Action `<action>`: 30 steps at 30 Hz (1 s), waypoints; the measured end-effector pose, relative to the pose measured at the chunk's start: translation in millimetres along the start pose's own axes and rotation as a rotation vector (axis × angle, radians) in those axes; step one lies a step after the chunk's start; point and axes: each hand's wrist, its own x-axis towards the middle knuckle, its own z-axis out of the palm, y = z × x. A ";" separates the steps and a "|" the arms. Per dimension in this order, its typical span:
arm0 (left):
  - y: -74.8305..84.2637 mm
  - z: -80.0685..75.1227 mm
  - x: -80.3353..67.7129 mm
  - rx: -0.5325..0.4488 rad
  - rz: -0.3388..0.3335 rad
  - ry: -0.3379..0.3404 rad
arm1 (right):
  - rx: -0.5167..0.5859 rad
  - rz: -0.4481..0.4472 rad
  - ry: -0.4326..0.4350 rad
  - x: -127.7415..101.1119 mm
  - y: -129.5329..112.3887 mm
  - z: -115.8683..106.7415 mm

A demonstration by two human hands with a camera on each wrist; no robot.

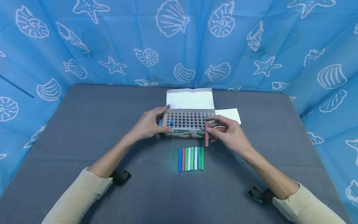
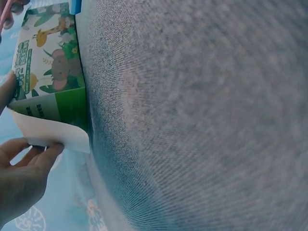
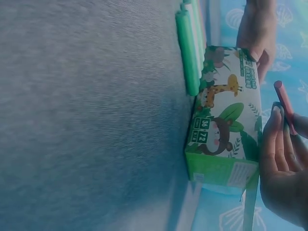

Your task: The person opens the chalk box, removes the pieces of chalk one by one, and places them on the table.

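A chalk box (image 1: 184,134) with animal pictures on its front stands open on the table, its top a grid of holes. One blue chalk stick (image 1: 171,123) stands upright in a hole near the left end. My left hand (image 1: 151,123) grips the box's left end, thumb at the front corner and fingers around the side flap (image 2: 53,130). Between thumb and fingers, my right hand (image 1: 227,132) pinches a pink chalk stick (image 1: 207,133), held near upright at the box's front right corner. Before the box lies a row of chalk sticks (image 1: 192,158) in blue, red, green, white and teal.
The box's white lid (image 1: 190,99) is folded back behind it. A white side flap (image 1: 229,115) sticks out at the right, beyond my right hand. Grey cloth covers the table (image 1: 112,193), and a blue shell-patterned curtain (image 1: 193,43) hangs around its back and sides.
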 end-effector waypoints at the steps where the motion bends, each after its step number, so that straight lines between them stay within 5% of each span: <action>1: -0.2 0.1 0.0 -0.001 0.000 -0.001 | -0.004 0.001 -0.003 -1.8 0.4 -0.4; 30: -0.6 1.4 0.8 0.008 -0.024 0.002 | 0.027 0.145 -0.119 -27.7 34.9 5.1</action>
